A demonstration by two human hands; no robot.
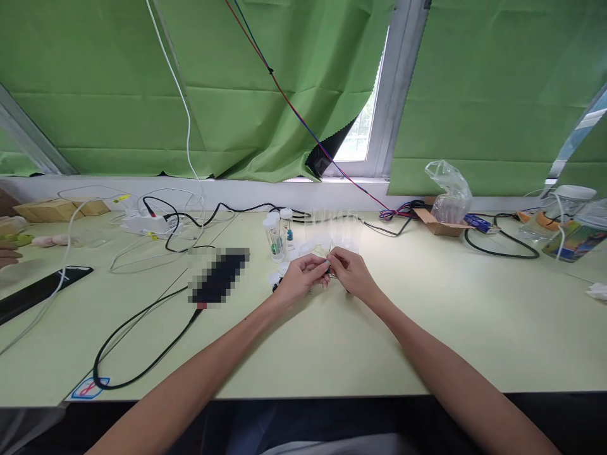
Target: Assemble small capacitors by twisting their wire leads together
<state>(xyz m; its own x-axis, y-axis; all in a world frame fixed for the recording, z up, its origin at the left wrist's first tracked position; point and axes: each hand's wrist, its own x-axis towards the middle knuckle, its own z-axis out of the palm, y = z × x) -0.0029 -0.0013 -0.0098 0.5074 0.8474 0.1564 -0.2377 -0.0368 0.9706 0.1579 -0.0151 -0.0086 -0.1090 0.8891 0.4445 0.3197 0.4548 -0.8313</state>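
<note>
My left hand [303, 278] and my right hand [351, 272] meet over the middle of the table, fingertips almost touching. Both are closed in a pinch. Between them shows a bit of something small and teal-blue, with a thin pale strand standing up beside it; its kind is too small and covered to tell. Just left of and behind my hands stand clear, white-capped tubes [274, 239] with small green and blue pieces inside. Clear plastic containers [348, 229] stand in a row behind my fingers. White and black small parts lie partly hidden beside my left hand.
A blurred dark device [220, 278] lies to the left on a black cable [142, 373]. Further left are a phone [47, 292], a white power strip [147, 222] and another person's hand [8, 254]. A cardboard box [441, 224] and plastic jars [581, 230] stand at right.
</note>
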